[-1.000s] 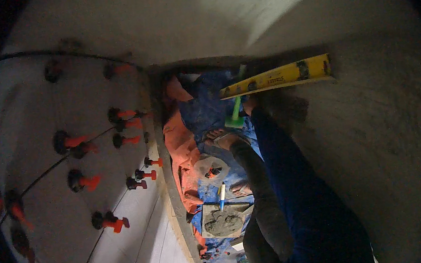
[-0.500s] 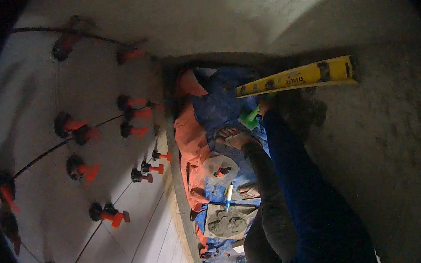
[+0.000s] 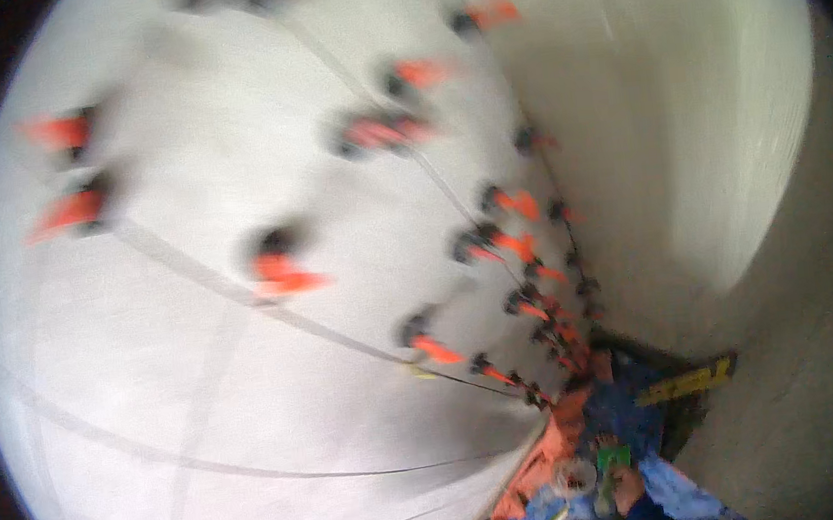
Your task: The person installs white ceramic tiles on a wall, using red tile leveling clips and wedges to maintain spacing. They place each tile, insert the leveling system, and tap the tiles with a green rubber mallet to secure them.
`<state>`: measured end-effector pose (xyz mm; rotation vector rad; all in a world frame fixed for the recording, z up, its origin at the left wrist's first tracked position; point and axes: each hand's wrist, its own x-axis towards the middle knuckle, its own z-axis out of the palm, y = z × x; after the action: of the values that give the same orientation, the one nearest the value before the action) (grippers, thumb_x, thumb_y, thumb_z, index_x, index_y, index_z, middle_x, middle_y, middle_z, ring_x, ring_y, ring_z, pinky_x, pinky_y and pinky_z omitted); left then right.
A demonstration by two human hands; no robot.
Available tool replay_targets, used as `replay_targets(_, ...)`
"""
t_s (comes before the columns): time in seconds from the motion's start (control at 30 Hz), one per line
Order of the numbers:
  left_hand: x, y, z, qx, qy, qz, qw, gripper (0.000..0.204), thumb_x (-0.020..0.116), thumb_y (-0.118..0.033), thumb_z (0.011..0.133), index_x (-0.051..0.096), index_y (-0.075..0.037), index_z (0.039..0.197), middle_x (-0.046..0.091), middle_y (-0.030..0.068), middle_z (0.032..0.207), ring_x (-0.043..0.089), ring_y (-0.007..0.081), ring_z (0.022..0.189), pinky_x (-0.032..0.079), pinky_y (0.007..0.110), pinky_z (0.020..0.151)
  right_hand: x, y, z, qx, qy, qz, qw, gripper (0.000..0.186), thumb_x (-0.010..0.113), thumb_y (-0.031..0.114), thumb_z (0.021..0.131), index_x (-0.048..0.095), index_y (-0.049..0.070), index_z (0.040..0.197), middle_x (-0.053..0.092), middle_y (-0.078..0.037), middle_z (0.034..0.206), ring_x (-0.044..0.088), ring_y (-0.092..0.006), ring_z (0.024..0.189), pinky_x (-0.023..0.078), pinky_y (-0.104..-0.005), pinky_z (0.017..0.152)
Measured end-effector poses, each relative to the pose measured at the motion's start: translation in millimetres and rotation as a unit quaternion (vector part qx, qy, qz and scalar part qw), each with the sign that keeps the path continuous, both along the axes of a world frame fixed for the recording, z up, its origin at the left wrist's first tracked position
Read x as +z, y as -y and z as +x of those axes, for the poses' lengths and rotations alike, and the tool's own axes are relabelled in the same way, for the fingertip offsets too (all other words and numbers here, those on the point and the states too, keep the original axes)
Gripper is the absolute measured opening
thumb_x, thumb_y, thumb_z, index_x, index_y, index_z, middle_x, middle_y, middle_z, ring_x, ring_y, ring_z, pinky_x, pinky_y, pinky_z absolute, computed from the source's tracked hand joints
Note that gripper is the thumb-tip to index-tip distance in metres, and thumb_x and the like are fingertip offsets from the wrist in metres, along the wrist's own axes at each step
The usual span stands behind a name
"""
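My right hand (image 3: 628,489), in a dark blue sleeve (image 3: 654,518), is low at the right, closed around a small green tool (image 3: 613,459) whose exact kind is blurred. A round pale tub (image 3: 574,476) with small orange pieces in it stands to the left of the hand. Just past the green tool, part of a bare foot (image 3: 605,439) shows on the blue floor covering (image 3: 629,405). Beyond it a yellow spirit level (image 3: 690,381) leans by the grey wall. My left hand is out of the picture.
Large pale tiles (image 3: 324,219) fill the left side, with several orange and black tile-levelling clips (image 3: 283,267) standing out along their joints. A bare grey wall (image 3: 786,406) rises on the right. Orange sheeting (image 3: 535,477) lies along the tiles' foot.
The view has swung toward the tiled surface, blurring it. The floor, spirit level and my right hand now appear lower and smaller at the right. The green tool stays at my right hand.
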<state>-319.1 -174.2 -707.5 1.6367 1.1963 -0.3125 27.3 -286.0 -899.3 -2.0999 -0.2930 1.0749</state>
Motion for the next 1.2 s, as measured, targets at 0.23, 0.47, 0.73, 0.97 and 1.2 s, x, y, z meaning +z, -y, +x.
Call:
replay_targets(0.23, 112, -46, 56, 0.010, 0.166, 0.047, 0.985, 0.030, 0.074, -0.027, 0.101, 0.076, -0.008, 0.124, 0.077, 0.0115, 0.099, 0.072, 0.0221, 0.092, 0.058, 0.039, 0.081, 253, -21, 25, -0.029, 0.181, 0.157, 0.970, 0.091, 0.083, 0.031, 0.096, 0.029, 0.021, 0.168, 0.036, -0.015, 0.170, 0.048, -0.0341, 0.147, 0.050, -0.0388, 0.106)
replay_targets(0.47, 250, -75, 81, -0.016, 0.264, 0.080, 0.961, 0.024, 0.078, -0.022, 0.099, 0.078, -0.008, 0.118, 0.077, 0.0112, 0.100, 0.072, 0.0229, 0.095, 0.057, 0.039, 0.083, 518, -61, 91, -0.131, 0.200, 0.521, 0.819, 0.086, 0.062, 0.007, 0.101, 0.012, 0.004, 0.172, 0.061, -0.019, 0.133, 0.065, -0.0223, 0.099, 0.058, -0.0361, 0.084)
replay_targets(0.73, 466, -132, 150, -0.174, 0.394, 0.462, 0.775, 0.012, 0.076, -0.003, 0.093, 0.078, -0.006, 0.104, 0.076, 0.0145, 0.104, 0.071, 0.0345, 0.104, 0.057, 0.043, 0.088, 769, -120, 188, -0.111, 0.396, 0.643, 0.646, 0.059, 0.054, 0.013, 0.112, 0.032, -0.006, 0.164, 0.064, -0.007, 0.096, 0.059, -0.0125, 0.068, 0.051, -0.0302, 0.061)
replay_targets(0.97, 645, -165, 228, -0.203, 0.258, 0.785, 0.525, 0.029, 0.081, -0.014, 0.083, 0.076, -0.008, 0.111, 0.070, 0.0113, 0.122, 0.065, 0.0318, 0.116, 0.049, 0.045, 0.097, 938, -128, 256, 0.045, 0.749, 0.431, 0.501, 0.049, 0.071, 0.023, 0.100, 0.063, 0.016, 0.148, 0.074, -0.017, 0.112, 0.071, -0.0377, 0.093, 0.056, -0.0445, 0.086)
replay_targets(1.2, 704, -202, 323, -0.255, 0.141, 0.889, 0.353, 0.044, 0.075, -0.020, 0.090, 0.071, -0.010, 0.133, 0.060, 0.0076, 0.149, 0.055, 0.0283, 0.133, 0.044, 0.046, 0.107, 1015, -163, 278, 0.143, 0.814, 0.415, 0.381, 0.042, 0.070, 0.027, 0.098, 0.071, 0.017, 0.139, 0.077, -0.018, 0.108, 0.072, -0.0381, 0.094, 0.057, -0.0493, 0.086)
